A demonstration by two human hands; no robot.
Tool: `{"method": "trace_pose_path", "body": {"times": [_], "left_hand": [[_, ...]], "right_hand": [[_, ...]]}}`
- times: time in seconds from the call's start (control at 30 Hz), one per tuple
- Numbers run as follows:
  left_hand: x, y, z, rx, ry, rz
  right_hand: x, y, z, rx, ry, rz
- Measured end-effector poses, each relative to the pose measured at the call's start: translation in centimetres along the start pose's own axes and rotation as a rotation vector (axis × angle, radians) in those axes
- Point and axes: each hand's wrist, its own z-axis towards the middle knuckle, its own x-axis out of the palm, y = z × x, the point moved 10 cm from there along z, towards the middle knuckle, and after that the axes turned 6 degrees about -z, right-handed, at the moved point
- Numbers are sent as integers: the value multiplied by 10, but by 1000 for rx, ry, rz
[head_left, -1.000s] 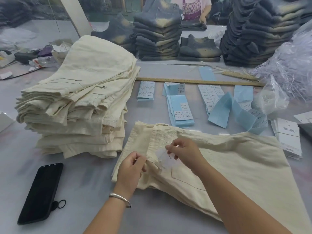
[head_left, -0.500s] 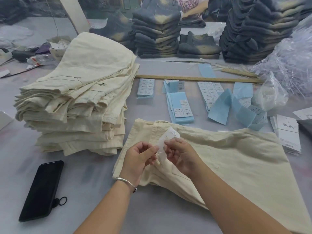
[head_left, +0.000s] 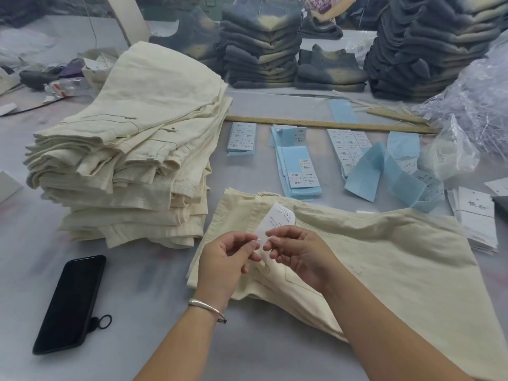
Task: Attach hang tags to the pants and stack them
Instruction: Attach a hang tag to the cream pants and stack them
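Where cream pants [head_left: 371,251] lie on table [head_left: 137,284]: left hand [head_left: 229,259] and right hand [head_left: 298,253] pinching white hang tag [head_left: 277,218].

A garment workshop: stacked cream pants [head_left: 132,149], dark jean piles [head_left: 261,48], label sheets [head_left: 299,171].

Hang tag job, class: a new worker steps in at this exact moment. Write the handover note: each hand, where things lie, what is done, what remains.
Left hand: fingertips pinch at the lower edge of the white hang tag.
Right hand: pinches the same tag from the other side.
The tag is held just above the waistband end of the cream pants, which lie flat on the table.
Done: a stack of cream pants sits to the left.
Left: finish fastening this tag (whether it is attached cannot be seen), then put the pants on the stack. Spare tags lie at the right.
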Motion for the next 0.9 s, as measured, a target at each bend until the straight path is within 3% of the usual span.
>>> {"method": "trace_pose_path", "body": {"times": [0.4, 0.7, 0.9], "left_hand": [[11, -6, -9, 76, 52, 115], [14, -12, -12, 96, 49, 122], [16, -14, -13, 99, 70, 120]], "right_hand": [[8, 1, -3, 40, 57, 173], [3, 16, -10, -14, 29, 73], [4, 24, -16, -66, 7, -130]]}}
